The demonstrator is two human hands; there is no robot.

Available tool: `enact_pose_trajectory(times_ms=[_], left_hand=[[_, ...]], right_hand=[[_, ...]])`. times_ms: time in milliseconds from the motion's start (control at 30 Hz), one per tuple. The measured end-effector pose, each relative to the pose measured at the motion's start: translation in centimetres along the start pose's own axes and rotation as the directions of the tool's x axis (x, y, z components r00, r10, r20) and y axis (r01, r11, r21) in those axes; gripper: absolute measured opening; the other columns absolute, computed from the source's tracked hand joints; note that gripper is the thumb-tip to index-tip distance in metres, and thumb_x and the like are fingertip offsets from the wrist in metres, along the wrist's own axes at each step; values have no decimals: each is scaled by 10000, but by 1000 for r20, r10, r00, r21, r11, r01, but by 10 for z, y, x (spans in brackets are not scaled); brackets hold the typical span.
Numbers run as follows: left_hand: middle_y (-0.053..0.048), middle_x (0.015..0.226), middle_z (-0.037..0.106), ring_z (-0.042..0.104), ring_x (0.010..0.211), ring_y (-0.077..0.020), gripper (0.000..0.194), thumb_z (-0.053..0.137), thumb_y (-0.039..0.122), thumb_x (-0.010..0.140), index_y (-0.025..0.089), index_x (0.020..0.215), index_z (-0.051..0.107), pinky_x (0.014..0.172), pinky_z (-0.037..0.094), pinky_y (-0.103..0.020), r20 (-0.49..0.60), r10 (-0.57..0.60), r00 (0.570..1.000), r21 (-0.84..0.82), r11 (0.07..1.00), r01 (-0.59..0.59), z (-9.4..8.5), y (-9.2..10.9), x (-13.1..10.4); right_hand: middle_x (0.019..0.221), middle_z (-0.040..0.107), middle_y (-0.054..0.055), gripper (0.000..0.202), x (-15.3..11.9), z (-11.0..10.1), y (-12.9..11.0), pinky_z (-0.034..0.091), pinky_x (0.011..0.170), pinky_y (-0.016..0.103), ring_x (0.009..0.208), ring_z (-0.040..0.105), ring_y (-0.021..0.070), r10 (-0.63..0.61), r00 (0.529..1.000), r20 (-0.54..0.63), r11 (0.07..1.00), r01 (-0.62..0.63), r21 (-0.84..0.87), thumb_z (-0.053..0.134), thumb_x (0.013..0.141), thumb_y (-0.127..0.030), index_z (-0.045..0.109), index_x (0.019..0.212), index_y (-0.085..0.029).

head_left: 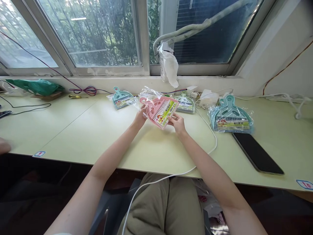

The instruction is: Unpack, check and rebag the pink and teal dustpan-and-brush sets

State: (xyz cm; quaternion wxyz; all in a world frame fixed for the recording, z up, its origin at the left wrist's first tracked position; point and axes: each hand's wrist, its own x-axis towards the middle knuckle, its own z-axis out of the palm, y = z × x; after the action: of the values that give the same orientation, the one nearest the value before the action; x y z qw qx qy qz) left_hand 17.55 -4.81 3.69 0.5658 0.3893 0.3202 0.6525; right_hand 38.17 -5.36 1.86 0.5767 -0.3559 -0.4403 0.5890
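A pink dustpan-and-brush set point(160, 111) in clear plastic wrap is held above the table, tilted, with its handle toward the left. My left hand point(140, 117) grips it at the handle end. On its lower right edge, by the printed label, my right hand point(177, 123) has closed its fingers. Behind it on the table lie a wrapped teal set point(121, 98) to the left and another teal set point(185, 103) to the right, partly hidden by the pink one. Several stacked teal sets point(230, 115) in wrap lie farther right.
A black phone point(258, 152) lies on the pale table point(80, 130) at the right. A white cable point(212, 147) crosses to the front edge. Green bag point(36, 86), yellow tool point(75, 96) and coiled wire point(89, 90) are back left. Part of a person's hand point(4, 146) shows at far left.
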Motion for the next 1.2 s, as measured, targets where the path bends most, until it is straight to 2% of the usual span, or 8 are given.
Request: enact_pose_trajectory(times_ms=[200,333,467,633,733,867,1000,1200], left_hand=[[-9,1062,743,703,908,-162,524,700,194,741,235,1257,620,828,532,-270,113,-23,993,16,1000,21,5,-9,-3],[-54,1105,743,698,1029,-217,445,698,208,781,198,1224,651,939,530,-329,195,-126,973,69,991,115,10,-14,-7],[-82,1109,743,697,1047,-210,351,681,163,814,150,1165,673,1043,489,-356,185,-227,956,86,973,215,16,-17,-14],[-106,1104,741,702,1027,-208,245,657,167,851,120,1088,697,1054,489,-360,193,-298,935,105,954,282,15,-20,-16],[-114,1137,732,689,1071,-235,270,676,258,860,135,1099,703,1049,489,-384,254,-327,910,132,944,302,15,-23,-15],[-101,1236,696,617,1213,-283,399,689,431,847,182,1158,697,1071,462,-420,292,-218,931,101,975,196,19,-24,-15],[-102,1248,690,608,1225,-281,494,760,395,789,182,1223,658,1070,459,-419,234,-54,971,44,998,45,28,-26,-18],[-93,1230,698,658,1134,-228,409,781,203,743,161,1134,670,1052,482,-381,141,-148,979,38,989,144,41,-42,-29]], right_hand=[[825,771,47,263,2,-1,3,650,750,380,702,731,185,-1,1000,-13,1000,2,31,830,680,-243,680,880,-161],[850,774,51,286,5,-3,5,645,782,379,738,735,189,-24,999,-32,999,25,48,838,668,-258,678,884,-161],[861,772,52,314,7,-5,5,641,810,395,755,738,192,-27,998,-51,998,30,47,851,656,-282,669,883,-164],[858,765,58,318,6,-4,5,637,830,415,768,743,204,-32,997,-64,999,34,37,847,669,-292,658,888,-161],[865,766,58,316,5,-4,4,635,840,416,795,744,208,-39,996,-79,998,43,50,844,671,-287,653,892,-165],[855,767,49,298,5,-3,3,629,859,399,810,745,200,-46,995,-91,996,53,70,834,677,-264,652,894,-168],[852,763,46,310,3,-1,4,631,853,405,785,742,192,-62,993,-100,995,70,75,837,672,-275,642,887,-167],[827,760,39,295,0,3,1,630,855,399,848,745,213,-61,989,-132,996,69,61,824,674,-271,620,867,-179]])
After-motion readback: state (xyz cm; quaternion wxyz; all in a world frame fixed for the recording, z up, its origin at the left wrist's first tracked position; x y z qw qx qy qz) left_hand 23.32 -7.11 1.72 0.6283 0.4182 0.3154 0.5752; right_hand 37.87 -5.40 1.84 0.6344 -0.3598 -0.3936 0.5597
